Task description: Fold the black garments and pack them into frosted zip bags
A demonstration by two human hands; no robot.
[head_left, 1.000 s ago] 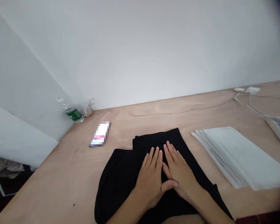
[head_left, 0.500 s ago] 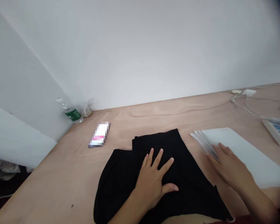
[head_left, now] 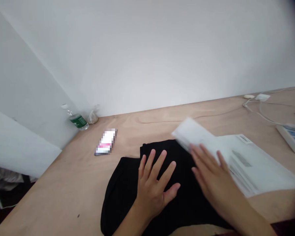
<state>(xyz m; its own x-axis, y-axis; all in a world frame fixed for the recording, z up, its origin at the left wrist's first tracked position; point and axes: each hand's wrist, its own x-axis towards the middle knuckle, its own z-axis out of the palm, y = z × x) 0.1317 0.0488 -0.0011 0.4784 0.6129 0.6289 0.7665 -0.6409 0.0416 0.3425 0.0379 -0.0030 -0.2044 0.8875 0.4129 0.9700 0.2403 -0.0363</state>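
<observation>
left hand [head_left: 153,186] flat and open on folded black cloth [head_left: 124,186]; right hand [head_left: 211,177] blurred, grip unclear, at a raised white packet [head_left: 191,132] above the stack [head_left: 248,164].

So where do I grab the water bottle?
Grab the water bottle around its green label, coming from the front, over the table. It sits tilted in the far corner, with the wall behind it, and the middle looks wider than the neck.

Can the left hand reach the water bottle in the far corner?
Probably yes: the left hand rests free on the black garment; only a flat pixelated item lies toward the water bottle.
</observation>
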